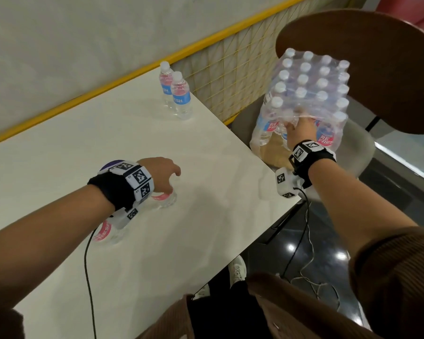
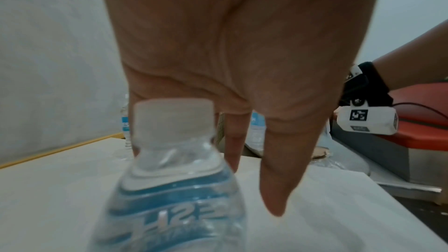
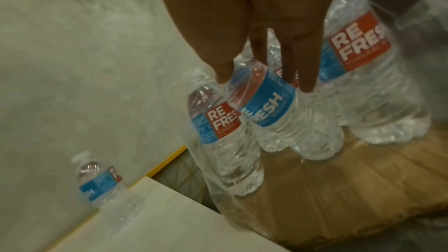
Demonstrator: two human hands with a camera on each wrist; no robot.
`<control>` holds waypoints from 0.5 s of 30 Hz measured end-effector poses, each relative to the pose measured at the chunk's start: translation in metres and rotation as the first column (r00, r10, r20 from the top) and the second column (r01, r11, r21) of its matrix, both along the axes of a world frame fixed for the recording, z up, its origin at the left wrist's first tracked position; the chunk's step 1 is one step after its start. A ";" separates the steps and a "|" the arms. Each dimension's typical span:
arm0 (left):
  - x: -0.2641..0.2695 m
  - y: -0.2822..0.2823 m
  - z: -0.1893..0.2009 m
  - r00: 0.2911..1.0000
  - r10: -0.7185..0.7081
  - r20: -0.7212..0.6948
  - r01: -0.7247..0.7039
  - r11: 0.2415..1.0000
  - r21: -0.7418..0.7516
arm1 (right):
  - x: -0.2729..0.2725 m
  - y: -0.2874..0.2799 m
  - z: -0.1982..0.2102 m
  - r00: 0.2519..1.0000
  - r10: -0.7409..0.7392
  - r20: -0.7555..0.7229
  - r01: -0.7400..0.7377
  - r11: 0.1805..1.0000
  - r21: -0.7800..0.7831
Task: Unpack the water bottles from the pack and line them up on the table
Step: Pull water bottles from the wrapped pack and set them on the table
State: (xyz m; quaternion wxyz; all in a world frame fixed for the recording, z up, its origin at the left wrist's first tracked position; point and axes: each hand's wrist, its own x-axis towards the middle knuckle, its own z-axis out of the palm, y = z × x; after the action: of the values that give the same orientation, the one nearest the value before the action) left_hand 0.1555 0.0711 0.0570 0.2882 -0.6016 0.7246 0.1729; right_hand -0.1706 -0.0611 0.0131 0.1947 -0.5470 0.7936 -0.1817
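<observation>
Beside the white table (image 1: 157, 143), a shrink-wrapped pack of water bottles (image 1: 311, 94) stands on a cardboard tray (image 3: 339, 189). My right hand (image 1: 296, 126) reaches through the torn front of the wrap. In the right wrist view its thumb and fingers (image 3: 303, 76) pinch the shoulder of a tilted bottle with a blue label (image 3: 269, 108). My left hand (image 1: 167, 172) hovers over an upright bottle (image 1: 168, 200) on the table, fingers (image 2: 274, 170) hanging straight beside its cap (image 2: 174, 120). Another bottle (image 1: 107, 234) stands under that wrist. Two more bottles (image 1: 167, 84) (image 1: 181, 96) stand at the table's far end.
A yellow rail with wire mesh (image 1: 218, 77) runs along the table's far edge. A round brown wooden panel (image 1: 377, 69) rises behind the pack, which sits on a grey seat (image 1: 360, 145). Wrist cables (image 1: 88, 265) trail over the table and the dark floor.
</observation>
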 end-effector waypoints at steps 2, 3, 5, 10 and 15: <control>-0.005 -0.002 0.000 0.999 -0.002 -0.042 0.001 1.000 -0.017 | -0.001 0.002 0.004 1.000 0.025 -0.020 -0.024 1.000 0.019; -0.009 -0.003 0.000 0.998 -0.001 -0.070 -0.001 1.000 -0.026 | -0.001 0.003 0.006 0.999 0.026 -0.029 -0.025 0.999 0.030; -0.016 -0.006 0.001 0.990 -0.002 -0.142 -0.007 0.998 -0.061 | -0.002 0.008 0.009 0.998 0.049 -0.050 -0.048 0.999 0.025; -0.046 -0.015 0.007 0.916 -0.052 -0.398 -0.034 0.978 -0.206 | 0.004 0.041 0.014 0.965 0.201 0.167 -0.199 0.980 -0.027; -0.091 -0.017 0.006 0.794 -0.071 -0.604 -0.058 0.980 -0.192 | 0.050 0.090 0.030 0.862 0.339 0.377 -0.416 0.898 0.145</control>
State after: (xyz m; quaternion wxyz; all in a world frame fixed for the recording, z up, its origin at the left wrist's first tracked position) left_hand 0.0648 0.0538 0.0628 -0.0212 -0.5376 0.7945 0.2817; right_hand -0.1210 0.0293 0.0431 0.4212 -0.6273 0.6393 -0.1427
